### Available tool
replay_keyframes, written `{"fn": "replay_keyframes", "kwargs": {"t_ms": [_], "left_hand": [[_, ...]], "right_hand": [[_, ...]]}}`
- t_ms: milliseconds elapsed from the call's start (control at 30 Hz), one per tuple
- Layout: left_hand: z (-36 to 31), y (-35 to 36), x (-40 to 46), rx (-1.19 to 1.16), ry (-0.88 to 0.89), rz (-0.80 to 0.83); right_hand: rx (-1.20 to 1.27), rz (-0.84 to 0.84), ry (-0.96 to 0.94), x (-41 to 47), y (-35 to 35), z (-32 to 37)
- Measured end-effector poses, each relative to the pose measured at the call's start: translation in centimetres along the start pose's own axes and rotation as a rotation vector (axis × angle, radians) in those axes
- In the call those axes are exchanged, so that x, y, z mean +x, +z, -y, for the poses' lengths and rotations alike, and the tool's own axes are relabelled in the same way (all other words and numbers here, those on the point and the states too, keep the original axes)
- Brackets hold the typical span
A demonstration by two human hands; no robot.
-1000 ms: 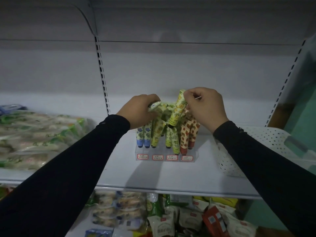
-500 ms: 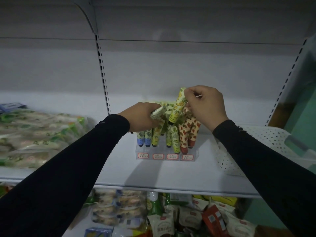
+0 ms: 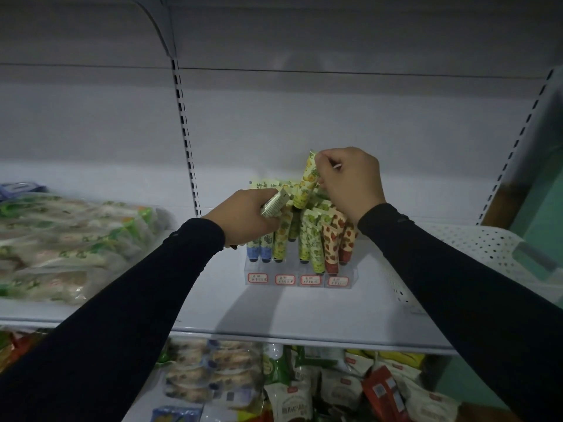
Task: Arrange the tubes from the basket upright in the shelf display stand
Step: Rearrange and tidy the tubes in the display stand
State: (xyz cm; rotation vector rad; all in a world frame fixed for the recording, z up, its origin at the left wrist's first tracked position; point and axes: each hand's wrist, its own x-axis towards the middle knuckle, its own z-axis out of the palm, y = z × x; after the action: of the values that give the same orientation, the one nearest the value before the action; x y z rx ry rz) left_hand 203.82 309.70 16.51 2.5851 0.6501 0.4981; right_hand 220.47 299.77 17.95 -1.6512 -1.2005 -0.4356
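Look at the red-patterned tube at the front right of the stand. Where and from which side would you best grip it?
Probably the flat crimped top of the red tube, pinched from above. It stands cap-down in the clear stand, wedged between neighbouring tubes, so only its flattened upper end is free; the right hand holds the yellow tube the same way.

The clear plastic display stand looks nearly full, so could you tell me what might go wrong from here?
The right hand pinches a yellow fruit-print tube tilted above the clear plastic display stand; pushing it in may topple the leaning red-spotted tubes. The left hand grips another pale printed tube among the tops and could knock them.
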Motion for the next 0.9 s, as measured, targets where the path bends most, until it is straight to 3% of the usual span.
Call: {"fn": "replay_keyframes", "kwargs": {"t_ms": [167, 600, 900], "left_hand": [[0.3, 0.0, -0.2, -0.028, -0.002, 0.002], [0.9, 0.3, -0.4, -0.119, 0.000, -0.038], [1.9, 1.0, -0.3, -0.120, 0.004, -0.060]], "right_hand": [[-0.073, -0.033, -0.056, 1.1, 0.4, -0.1], [-0.218, 0.120, -0.190, 2.4, 1.9, -0.5], [-0.231, 0.208, -0.147, 1.8, 2.8, -1.2]]}}
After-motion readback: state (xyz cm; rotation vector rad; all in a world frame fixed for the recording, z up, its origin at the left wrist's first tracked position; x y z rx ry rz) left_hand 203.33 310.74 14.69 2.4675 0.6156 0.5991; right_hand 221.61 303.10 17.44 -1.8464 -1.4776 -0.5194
